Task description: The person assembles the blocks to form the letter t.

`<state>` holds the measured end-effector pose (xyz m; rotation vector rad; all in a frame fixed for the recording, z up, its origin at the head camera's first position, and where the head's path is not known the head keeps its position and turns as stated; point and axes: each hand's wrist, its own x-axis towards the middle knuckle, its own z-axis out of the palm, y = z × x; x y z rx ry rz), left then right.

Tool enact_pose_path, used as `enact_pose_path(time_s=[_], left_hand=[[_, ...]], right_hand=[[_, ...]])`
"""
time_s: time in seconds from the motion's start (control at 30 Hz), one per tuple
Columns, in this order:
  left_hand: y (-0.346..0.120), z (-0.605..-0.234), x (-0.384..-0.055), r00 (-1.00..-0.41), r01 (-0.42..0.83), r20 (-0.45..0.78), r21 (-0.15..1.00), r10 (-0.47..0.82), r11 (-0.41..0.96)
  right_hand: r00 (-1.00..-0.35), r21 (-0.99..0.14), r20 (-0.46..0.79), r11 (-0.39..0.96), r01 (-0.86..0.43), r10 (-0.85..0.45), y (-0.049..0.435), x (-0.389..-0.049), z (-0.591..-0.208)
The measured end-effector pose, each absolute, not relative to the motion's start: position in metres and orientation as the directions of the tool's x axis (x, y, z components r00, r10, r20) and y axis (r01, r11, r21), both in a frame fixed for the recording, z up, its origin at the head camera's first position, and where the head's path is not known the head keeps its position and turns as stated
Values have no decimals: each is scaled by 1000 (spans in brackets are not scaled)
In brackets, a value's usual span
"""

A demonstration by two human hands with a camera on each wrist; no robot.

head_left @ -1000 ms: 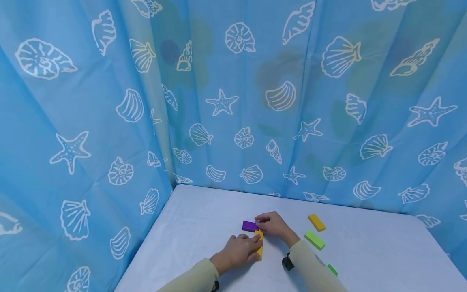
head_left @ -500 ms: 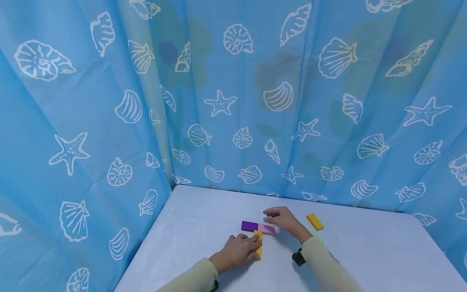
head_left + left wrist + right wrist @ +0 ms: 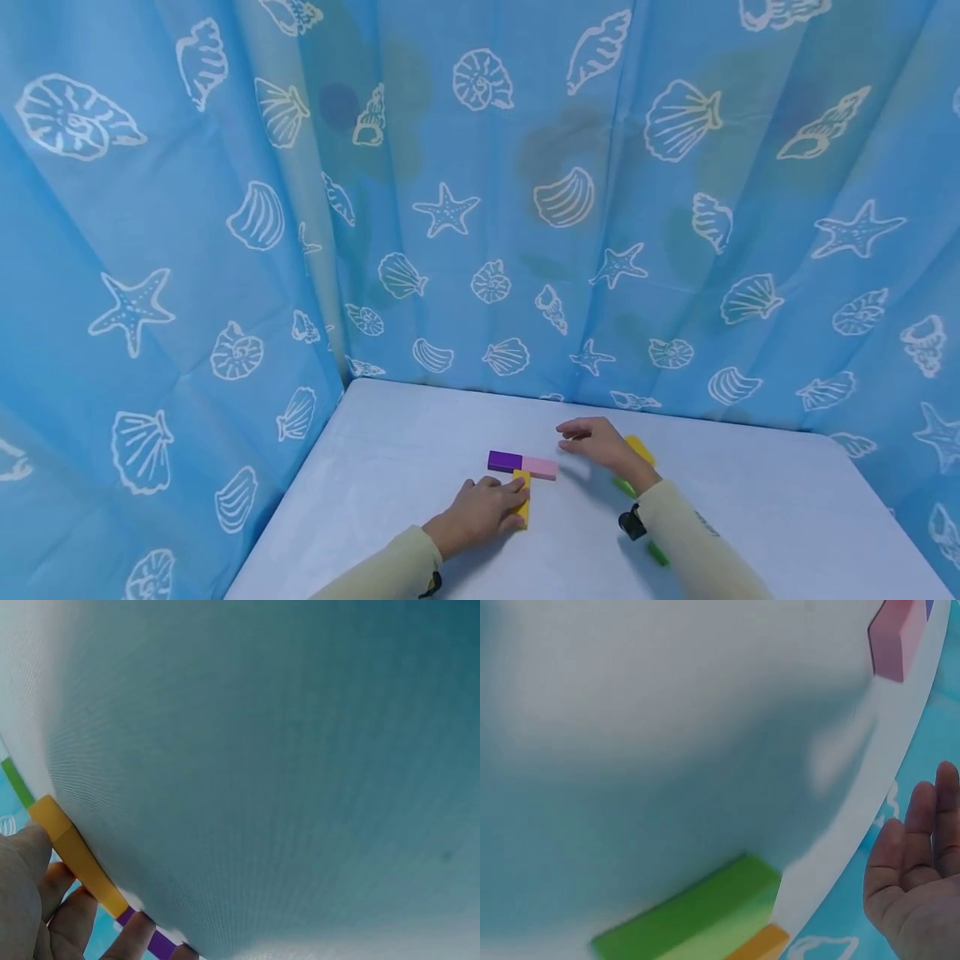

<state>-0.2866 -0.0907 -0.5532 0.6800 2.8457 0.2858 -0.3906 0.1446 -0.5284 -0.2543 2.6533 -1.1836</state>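
In the head view, a purple block (image 3: 505, 460) and a pink block (image 3: 540, 468) lie end to end in a row. A yellow block (image 3: 523, 504) points toward the person, its far end at the row where the two meet. My left hand (image 3: 480, 510) holds that yellow block, thumb at the near end and fingers along it; the left wrist view shows the yellow block (image 3: 86, 862) against the thumb and fingers. My right hand (image 3: 600, 442) hovers right of the pink block, holding nothing. Its fingers (image 3: 919, 832) are loosely extended in the right wrist view.
Right of the row, partly behind the right arm, lie another yellow block (image 3: 637, 447), a light green block (image 3: 624, 487) and a green block (image 3: 657, 553). A white-covered table (image 3: 420, 417) bears everything. Blue shell-patterned curtains (image 3: 480, 208) stand behind and at the left.
My right hand has let go of the pink block beside the purple one and moved right, toward the loose blocks. The left hand stays on the yellow block. The head view has shifted slightly.
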Motion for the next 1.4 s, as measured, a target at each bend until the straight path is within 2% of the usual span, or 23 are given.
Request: enact_pose_path(time_s=[0.3, 0.97, 1.17, 1.4], left_hand=[[-92, -558, -288, -871, 431, -143, 235, 469, 871], [-93, -562, -291, -869, 442, -125, 240, 479, 864], [-94, -560, -289, -865, 449, -120, 246, 487, 859], [-94, -558, -287, -868, 445, -121, 242, 482, 862]], right_hand=[[-957, -759, -104, 643, -99, -270, 174, -392, -526], [-969, -717, -120, 694, -67, -216, 223, -382, -529], [-959, -735, -159, 677, -45, -235, 232, -374, -539], [-965, -741, -144, 670, -41, -218, 242, -367, -549]])
